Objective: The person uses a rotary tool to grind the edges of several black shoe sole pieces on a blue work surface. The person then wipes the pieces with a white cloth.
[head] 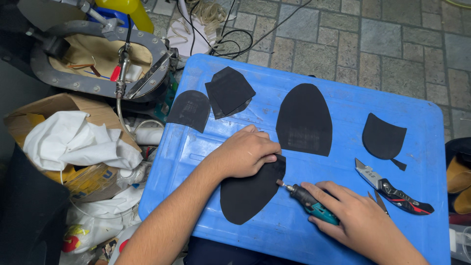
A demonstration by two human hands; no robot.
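My left hand (243,153) presses flat on a black rubber sole piece (248,194) lying on the blue plastic table (314,73). My right hand (355,216) grips a small teal and black rotary tool (310,200), its tip touching the right edge of that sole piece. A larger black sole piece (304,120) lies just beyond my hands. Other black cut pieces rest at the far left (190,110), the far middle (229,92) and the right (383,137).
A red and black utility knife (392,189) lies at the right, with scissor tips (379,201) beside my right hand. Left of the table stand a cardboard box with white cloth (73,140) and a grey metal shoe press (98,54). Cables trail over the paved floor (225,34).
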